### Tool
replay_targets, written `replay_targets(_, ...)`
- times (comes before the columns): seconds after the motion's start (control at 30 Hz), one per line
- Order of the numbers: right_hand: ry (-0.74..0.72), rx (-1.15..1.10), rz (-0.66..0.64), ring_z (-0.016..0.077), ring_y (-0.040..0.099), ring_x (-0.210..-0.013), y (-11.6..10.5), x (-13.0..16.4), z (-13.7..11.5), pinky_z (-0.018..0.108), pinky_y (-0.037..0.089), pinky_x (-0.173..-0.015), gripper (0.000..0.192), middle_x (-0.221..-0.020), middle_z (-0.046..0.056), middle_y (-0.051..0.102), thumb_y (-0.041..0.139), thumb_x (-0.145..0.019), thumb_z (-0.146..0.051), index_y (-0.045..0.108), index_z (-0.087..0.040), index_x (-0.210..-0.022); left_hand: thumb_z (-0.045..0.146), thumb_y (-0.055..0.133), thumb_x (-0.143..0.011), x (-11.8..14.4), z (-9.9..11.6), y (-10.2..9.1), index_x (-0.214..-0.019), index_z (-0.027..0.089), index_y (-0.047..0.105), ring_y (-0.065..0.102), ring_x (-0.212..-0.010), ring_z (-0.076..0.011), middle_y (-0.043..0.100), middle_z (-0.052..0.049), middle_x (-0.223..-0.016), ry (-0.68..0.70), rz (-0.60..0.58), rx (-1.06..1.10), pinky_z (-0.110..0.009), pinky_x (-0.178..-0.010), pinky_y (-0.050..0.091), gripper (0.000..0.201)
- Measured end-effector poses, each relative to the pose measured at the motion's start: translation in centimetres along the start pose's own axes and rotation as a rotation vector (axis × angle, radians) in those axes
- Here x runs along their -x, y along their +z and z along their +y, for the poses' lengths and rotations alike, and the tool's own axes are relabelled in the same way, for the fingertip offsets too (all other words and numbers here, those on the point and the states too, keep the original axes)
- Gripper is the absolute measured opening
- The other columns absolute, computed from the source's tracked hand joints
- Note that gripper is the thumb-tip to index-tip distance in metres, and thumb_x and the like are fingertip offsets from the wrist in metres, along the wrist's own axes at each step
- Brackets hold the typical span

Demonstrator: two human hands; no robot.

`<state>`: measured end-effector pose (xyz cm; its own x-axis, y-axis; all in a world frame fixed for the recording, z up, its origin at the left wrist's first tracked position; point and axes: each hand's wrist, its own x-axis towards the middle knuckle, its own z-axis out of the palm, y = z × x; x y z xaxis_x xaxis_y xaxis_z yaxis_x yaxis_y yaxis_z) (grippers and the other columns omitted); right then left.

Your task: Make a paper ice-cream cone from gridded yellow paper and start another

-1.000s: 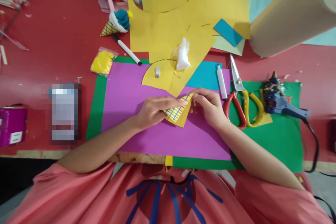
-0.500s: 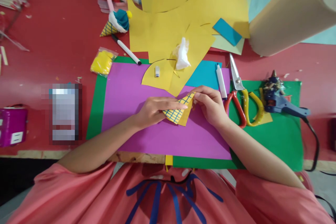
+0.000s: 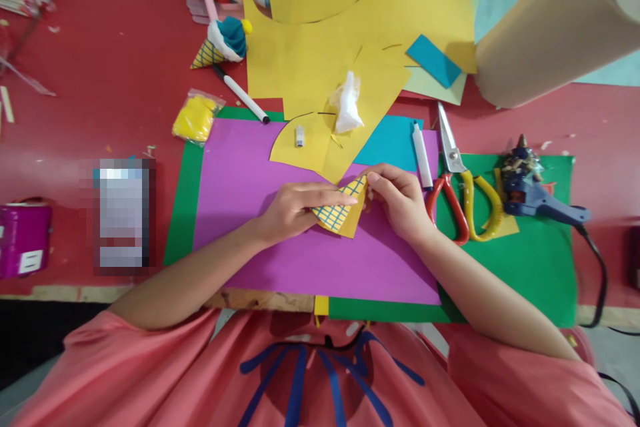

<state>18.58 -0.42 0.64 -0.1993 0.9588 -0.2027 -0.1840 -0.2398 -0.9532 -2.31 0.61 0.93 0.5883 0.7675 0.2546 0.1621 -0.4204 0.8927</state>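
Note:
A yellow paper cone [image 3: 336, 215] with a blue grid drawn on it is held between both hands, above a purple sheet [image 3: 280, 267]. My left hand [image 3: 295, 207] grips its left side, with the index finger lying across the gridded face. My right hand [image 3: 395, 197] pinches the upper right tip between thumb and fingers. A plain yellow flap shows on the right side of the cone. Just beyond the hands lies a cut yellow paper piece [image 3: 300, 157] with a small marker cap [image 3: 299, 136] on it.
To the right lie a white marker [image 3: 423, 157], scissors [image 3: 453, 160] and a glue gun [image 3: 545, 197] on a green sheet [image 3: 530, 280]. A finished paper ice-cream cone [image 3: 225, 40], a bag of yellow clay [image 3: 196, 119] and yellow sheets [image 3: 320, 60] lie farther back.
My right fingers have shifted slightly left along with the cone's tip. The cone has turned a little, while the left hand stays almost in place.

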Motion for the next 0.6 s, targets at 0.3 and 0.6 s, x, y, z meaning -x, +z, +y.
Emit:
replay_targets(0.3, -0.052, -0.014, 0.049, 0.0082, 0.051, -0.050, -0.1, -0.1, 0.4, 0.022, 0.042, -0.050, 0.021, -0.059, -0.005, 0.051, 0.060, -0.089, -0.038, 0.063, -0.020, -0.080, 0.031, 0.066, -0.081, 0.2, -0.3, 0.2, -0.145, 0.031, 0.037, 0.050, -0.131, -0.0238, 0.046, -0.007, -0.147, -0.100, -0.140, 0.473, -0.034, -0.107, 0.044, 0.070)
replay_targets(0.6, -0.203, 0.229, -0.055, 0.0115, 0.057, -0.068, 0.4, 0.6, -0.4, 0.027, 0.047, -0.064, 0.022, -0.079, 0.001, 0.066, 0.055, -0.092, -0.035, 0.069, -0.020, -0.084, 0.044, 0.065, -0.083, -0.8, 0.9, 0.6, -0.114, 0.020, 0.054, 0.072, -0.093, -0.0244, 0.071, -0.013, -0.109, -0.681, -0.318, 1.126, -0.033, -0.075, 0.057, 0.041)
